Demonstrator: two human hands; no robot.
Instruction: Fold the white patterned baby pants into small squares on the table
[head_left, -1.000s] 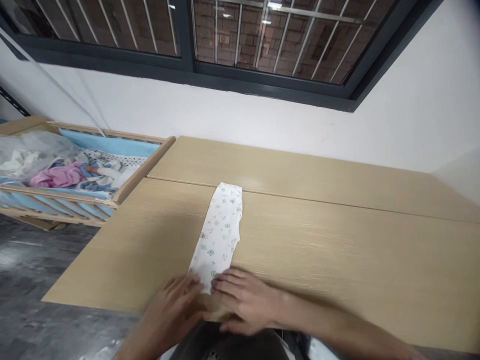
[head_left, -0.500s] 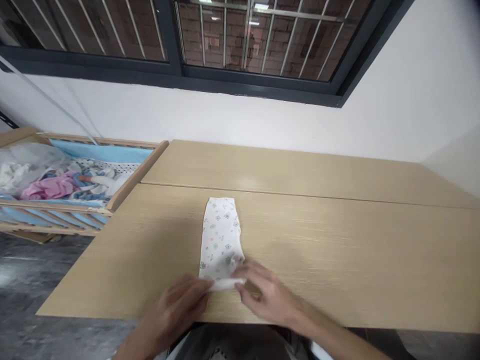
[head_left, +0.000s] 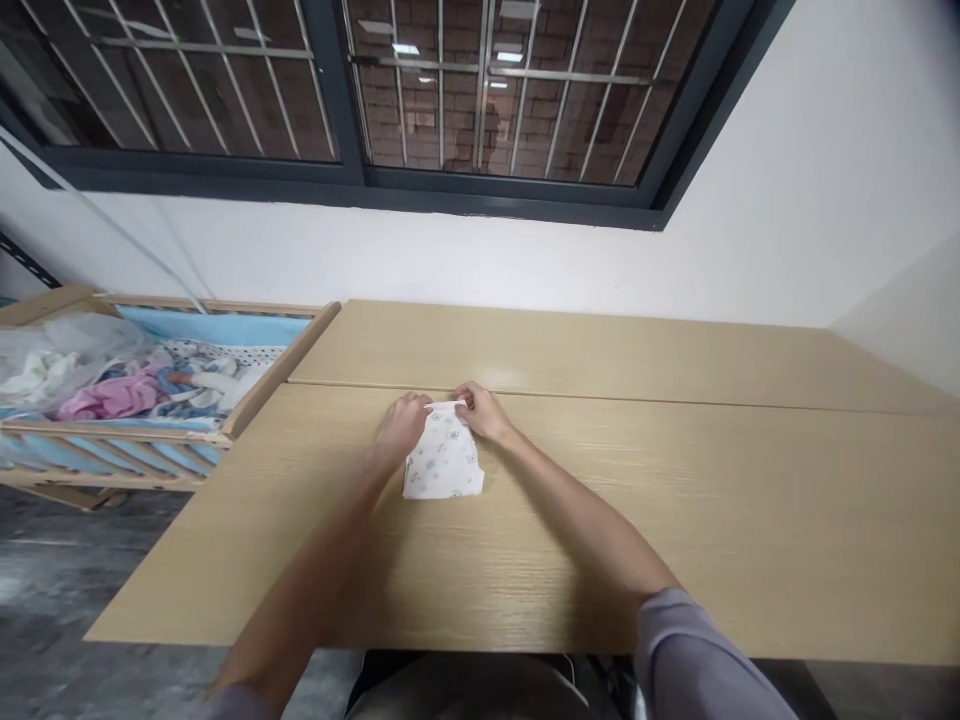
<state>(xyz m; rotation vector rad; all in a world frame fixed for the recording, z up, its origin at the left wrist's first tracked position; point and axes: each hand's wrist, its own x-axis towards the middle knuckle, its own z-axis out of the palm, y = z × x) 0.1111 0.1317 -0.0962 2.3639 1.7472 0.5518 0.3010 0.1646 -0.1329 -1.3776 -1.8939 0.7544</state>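
A small white cloth (head_left: 444, 458) printed with tiny pale figures lies flat on the wooden table (head_left: 675, 500), folded to a short shape that widens towards me. At its far left corner, my left hand (head_left: 403, 428) is closed on the edge. Opposite it, my right hand (head_left: 484, 411) pinches the far right corner between thumb and fingers. Whether the piece is a garment, I cannot tell. Part of its left side is hidden behind my left hand.
Left of the table stands a wooden crib (head_left: 277, 375) with blue lining, holding a heap of clothes, a pink cloth (head_left: 120, 393) among them. A seam crosses the tabletop just beyond my hands. Behind are a white wall (head_left: 487, 260) and a barred window (head_left: 487, 120).
Both hands have moved away from me to the cloth's far edge. The cloth's near end has been folded over, so it is shorter.
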